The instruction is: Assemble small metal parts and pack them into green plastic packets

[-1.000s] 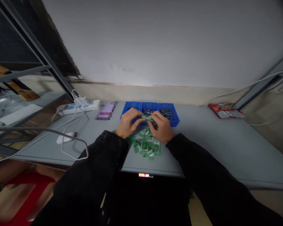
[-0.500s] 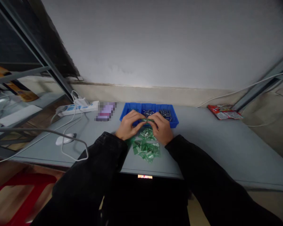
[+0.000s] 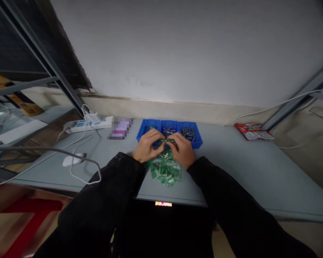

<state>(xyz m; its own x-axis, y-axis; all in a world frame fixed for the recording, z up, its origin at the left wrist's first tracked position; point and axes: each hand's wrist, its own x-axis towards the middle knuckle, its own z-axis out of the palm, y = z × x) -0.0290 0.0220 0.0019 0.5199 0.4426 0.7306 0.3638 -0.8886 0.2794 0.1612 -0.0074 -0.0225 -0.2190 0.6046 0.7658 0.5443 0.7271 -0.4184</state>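
A: Where's the green packet?

B: Between the 2 hands, near the front of the blue bins.

A: How are the fingers set?

B: Nearly closed — the left hand pinches its left end between thumb and fingers, the right hand its right end.

A: And below?

B: A cluster of green bags with small parts inside, lying on the table.

A: What do the 3 bins hold?

B: Thin metal pieces in the middle, darker cylindrical pieces on the right; the left bin's contents are unclear.

A: Farther out?

B: A white power strip far left — and a red packet far right.
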